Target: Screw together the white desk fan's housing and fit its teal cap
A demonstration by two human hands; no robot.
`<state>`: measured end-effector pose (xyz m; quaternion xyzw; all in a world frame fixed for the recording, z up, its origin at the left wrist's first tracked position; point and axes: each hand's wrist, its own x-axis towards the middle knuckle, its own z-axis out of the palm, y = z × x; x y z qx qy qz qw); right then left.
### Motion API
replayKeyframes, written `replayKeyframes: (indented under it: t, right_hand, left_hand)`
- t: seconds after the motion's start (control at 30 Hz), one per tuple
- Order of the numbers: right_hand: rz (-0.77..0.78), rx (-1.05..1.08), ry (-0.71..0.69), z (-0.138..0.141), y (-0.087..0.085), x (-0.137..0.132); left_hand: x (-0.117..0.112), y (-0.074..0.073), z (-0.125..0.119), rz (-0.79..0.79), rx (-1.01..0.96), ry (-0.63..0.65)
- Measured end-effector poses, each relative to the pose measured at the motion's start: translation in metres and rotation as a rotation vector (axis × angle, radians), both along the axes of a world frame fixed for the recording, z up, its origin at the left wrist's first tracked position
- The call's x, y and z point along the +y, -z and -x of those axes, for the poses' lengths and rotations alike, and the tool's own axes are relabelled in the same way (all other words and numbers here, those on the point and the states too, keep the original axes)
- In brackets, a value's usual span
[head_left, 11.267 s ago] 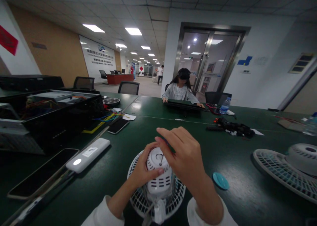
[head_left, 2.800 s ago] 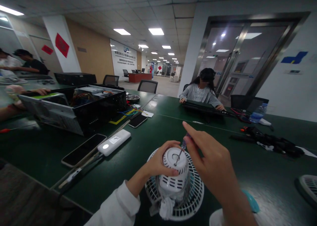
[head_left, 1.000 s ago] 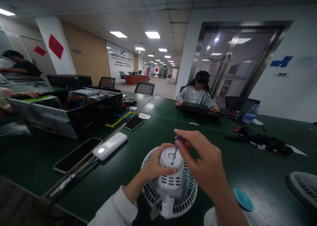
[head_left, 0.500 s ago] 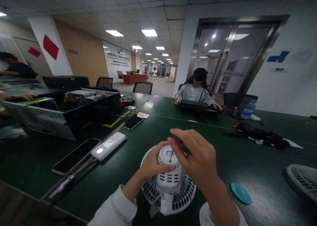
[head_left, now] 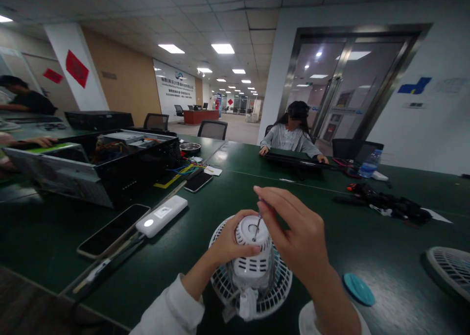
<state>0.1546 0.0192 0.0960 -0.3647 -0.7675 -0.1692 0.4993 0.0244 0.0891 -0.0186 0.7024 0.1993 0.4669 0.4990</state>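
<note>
A white fan [head_left: 250,266] lies grille-down on the green table, its motor housing facing up. My left hand [head_left: 232,241] is wrapped round the top of that housing from the left. In my right hand [head_left: 295,225] a small screwdriver [head_left: 258,223] is pinched between thumb and fingers. Its thin metal shaft slants down, and the tip meets the top of the housing near a screw hole. Most of the screwdriver's handle is hidden behind the fingers. To the right of my right forearm lies a round teal disc [head_left: 359,289].
A white grille [head_left: 450,271] lies at the right edge. Leftward are a white power bank [head_left: 161,216], two phones, cables and an opened computer case [head_left: 135,171]. Across the table a person [head_left: 290,131] holds a dark flat panel. A water bottle [head_left: 370,163] stands beyond a black bundle [head_left: 389,203].
The fingers of my right hand have shifted slightly round the screwdriver, and its shaft shows more clearly. My left hand keeps its hold on the fan.
</note>
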Motion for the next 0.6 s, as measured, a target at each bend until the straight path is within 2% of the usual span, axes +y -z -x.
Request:
replayKeyframes:
  t: [0.13, 0.3, 0.47, 0.6]
  right_hand:
    - [0.065, -0.017, -0.032, -0.0025, -0.0016, -0.0021]
    - [0.012, -0.01, 0.103, -0.004, -0.0013, -0.0003]
    - [0.075, -0.014, 0.009, -0.005, -0.0019, -0.0014]
    - [-0.018, -0.024, 0.098, -0.0032, -0.0007, 0.0004]
  left_hand:
    - [-0.0002, -0.0007, 0.0001, 0.003, -0.009, 0.012]
    - [-0.0001, -0.0006, -0.0001, 0.011, -0.017, 0.022]
    - [-0.0004, -0.0002, -0.0001, 0.021, -0.016, 0.027]
    - [-0.0006, -0.0006, -0.0004, 0.017, -0.011, 0.009]
